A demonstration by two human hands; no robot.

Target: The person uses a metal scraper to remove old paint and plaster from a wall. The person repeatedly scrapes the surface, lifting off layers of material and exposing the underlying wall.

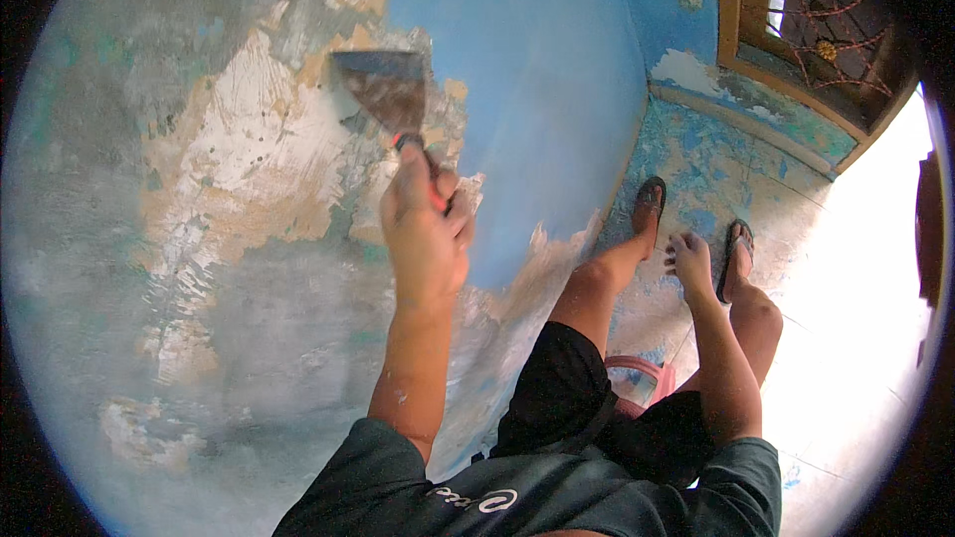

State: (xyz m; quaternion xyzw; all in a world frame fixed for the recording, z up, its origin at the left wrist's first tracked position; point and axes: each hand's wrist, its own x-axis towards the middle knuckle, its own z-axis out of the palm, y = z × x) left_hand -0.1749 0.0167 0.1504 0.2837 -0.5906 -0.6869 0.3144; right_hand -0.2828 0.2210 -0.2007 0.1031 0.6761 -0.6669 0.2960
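Note:
My left hand (429,216) grips the red and black handle of a putty knife (388,86), a wide scraper with a dull, stained metal blade. Its blade points up the picture over a wall (246,186) of bare grey, white and tan patches. Whether the edge touches the surface I cannot tell. Just right of the blade, smooth blue paint (537,89) still covers the wall, with a ragged, chipped border. My right hand (690,261) hangs above the floor between my legs, its fingers loosely bent and holding nothing.
Paint flakes lie scattered over the tiled floor (694,156) around my sandalled feet. A pink plastic thing (660,380), partly hidden, stands beneath me. At the upper right are a wooden window frame (791,93) and rusty metal bars (835,15). Bright light washes out the right side.

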